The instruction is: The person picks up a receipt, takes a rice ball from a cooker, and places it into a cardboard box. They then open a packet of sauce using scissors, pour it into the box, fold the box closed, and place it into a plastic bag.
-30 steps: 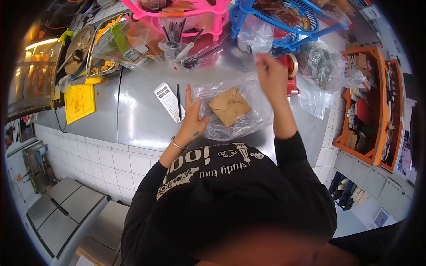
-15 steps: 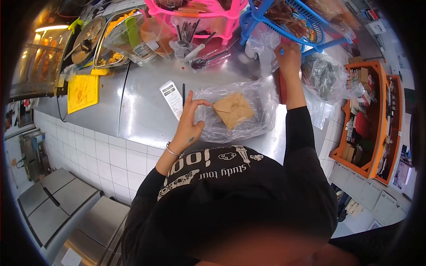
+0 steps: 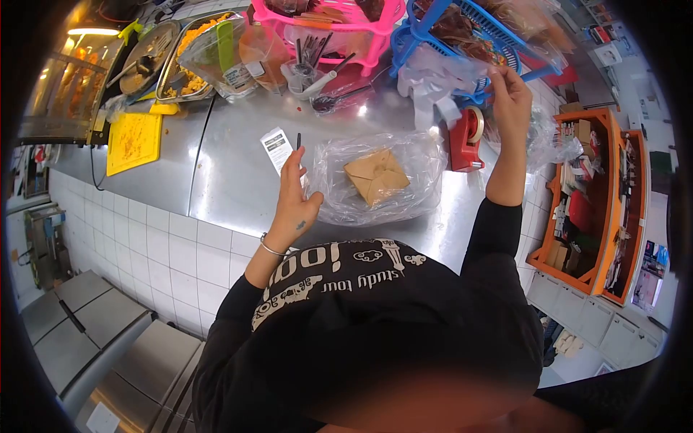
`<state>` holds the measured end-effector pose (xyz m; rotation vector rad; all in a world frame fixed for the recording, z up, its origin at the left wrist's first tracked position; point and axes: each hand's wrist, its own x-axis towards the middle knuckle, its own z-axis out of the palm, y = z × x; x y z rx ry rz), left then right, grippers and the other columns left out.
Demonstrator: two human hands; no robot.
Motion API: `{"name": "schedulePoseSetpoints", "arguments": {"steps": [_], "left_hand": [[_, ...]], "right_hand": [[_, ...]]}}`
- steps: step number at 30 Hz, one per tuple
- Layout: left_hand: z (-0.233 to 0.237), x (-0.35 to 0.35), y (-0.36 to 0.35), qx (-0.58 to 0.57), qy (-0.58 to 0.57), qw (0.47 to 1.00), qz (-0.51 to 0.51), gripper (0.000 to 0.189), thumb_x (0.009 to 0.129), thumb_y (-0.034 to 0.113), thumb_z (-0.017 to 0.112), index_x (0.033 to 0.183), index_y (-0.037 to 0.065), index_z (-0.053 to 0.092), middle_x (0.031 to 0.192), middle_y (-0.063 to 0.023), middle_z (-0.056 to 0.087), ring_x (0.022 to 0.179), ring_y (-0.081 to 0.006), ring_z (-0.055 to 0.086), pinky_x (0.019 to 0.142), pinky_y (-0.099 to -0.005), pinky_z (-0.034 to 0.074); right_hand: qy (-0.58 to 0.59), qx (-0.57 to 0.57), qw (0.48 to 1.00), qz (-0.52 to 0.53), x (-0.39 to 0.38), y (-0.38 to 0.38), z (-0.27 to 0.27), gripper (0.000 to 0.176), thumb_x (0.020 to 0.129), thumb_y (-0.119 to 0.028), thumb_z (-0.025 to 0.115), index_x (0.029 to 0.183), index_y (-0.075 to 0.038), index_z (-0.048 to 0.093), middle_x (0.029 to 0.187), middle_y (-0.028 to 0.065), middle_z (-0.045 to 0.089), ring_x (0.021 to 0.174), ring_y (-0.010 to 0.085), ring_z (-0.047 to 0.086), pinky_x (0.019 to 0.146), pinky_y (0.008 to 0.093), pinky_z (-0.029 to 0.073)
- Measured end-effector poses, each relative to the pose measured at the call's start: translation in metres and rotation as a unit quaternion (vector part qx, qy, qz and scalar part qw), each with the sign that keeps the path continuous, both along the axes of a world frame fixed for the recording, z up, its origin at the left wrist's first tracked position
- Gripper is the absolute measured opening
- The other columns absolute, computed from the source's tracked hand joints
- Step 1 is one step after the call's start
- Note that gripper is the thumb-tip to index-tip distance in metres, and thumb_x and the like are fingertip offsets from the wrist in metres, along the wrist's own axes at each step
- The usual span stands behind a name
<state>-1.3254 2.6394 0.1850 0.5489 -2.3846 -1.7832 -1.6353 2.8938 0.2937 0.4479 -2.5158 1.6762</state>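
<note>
My right hand [image 3: 511, 101] pinches the edge of a thin whitish plastic bag [image 3: 437, 78], which hangs to its left in front of the blue basket. Beneath it stands a red tape dispenser [image 3: 465, 144]. My left hand [image 3: 292, 195] hovers at the left edge of a clear plastic bag [image 3: 328, 198], fingers apart and holding nothing. On that clear bag lies a folded brown paper packet [image 3: 377, 175]. A printed paper slip [image 3: 275, 148] and a black pen [image 3: 299, 141] lie just beyond my left hand.
Pink basket [image 3: 339, 29] and blue basket [image 3: 498, 40] stand at the back. Black spoons [image 3: 339, 99] lie before them. A metal tray [image 3: 170, 79] with orange food and a yellow cutting board [image 3: 133, 143] are at the left; an orange shelf [image 3: 610, 209] is at the right.
My right hand has moved right, drawing the whitish bag out across the blue basket and uncovering the tape dispenser. My left hand has shifted slightly left, away from the packet.
</note>
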Motion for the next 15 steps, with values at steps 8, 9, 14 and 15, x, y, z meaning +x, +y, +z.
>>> {"name": "schedulePoseSetpoints", "arguments": {"steps": [8,9,14,15], "left_hand": [[0.008,0.006,-0.008,0.095,-0.146,0.983,0.053,0.056,0.083,0.003,0.06,0.136,0.0,0.043,0.089,-0.0074,0.061,0.079,-0.018,0.06,0.077,-0.0301,0.048],[0.0,0.007,-0.008,0.149,-0.082,0.983,0.061,0.053,0.085,0.003,0.06,0.135,-0.001,0.044,0.082,-0.0046,0.061,0.076,-0.0163,0.06,0.077,-0.0292,0.049],[0.031,-0.003,-0.003,0.29,0.047,0.953,0.076,0.056,0.087,-0.001,0.056,0.14,0.002,0.04,0.094,-0.0064,0.063,0.086,-0.0153,0.062,0.076,-0.0288,0.052],[0.038,-0.003,-0.005,0.309,0.056,0.947,0.067,0.058,0.086,-0.001,0.056,0.141,0.003,0.038,0.098,-0.0071,0.063,0.091,-0.0163,0.063,0.077,-0.0289,0.053]], "right_hand": [[-0.075,-0.431,0.818,0.375,0.1,-0.028,0.019,0.012,0.091,-0.012,0.059,0.098,-0.002,0.06,0.11,0.0189,0.067,0.099,0.0264,0.064,0.09,0.0375,0.049],[-0.033,-0.268,0.855,0.442,0.1,-0.024,-0.011,0.011,0.089,-0.011,0.06,0.095,-0.002,0.06,0.106,0.0173,0.067,0.095,0.0254,0.064,0.087,0.0367,0.049],[0.016,0.3,0.846,0.44,0.123,-0.043,-0.094,0.016,0.089,-0.017,0.057,0.095,-0.003,0.061,0.086,0.0148,0.065,0.087,0.0284,0.065,0.076,0.0417,0.051],[0.081,0.393,0.83,0.388,0.122,-0.039,-0.1,0.017,0.088,-0.017,0.056,0.096,-0.003,0.061,0.087,0.0166,0.066,0.088,0.0317,0.065,0.076,0.045,0.051]]}}
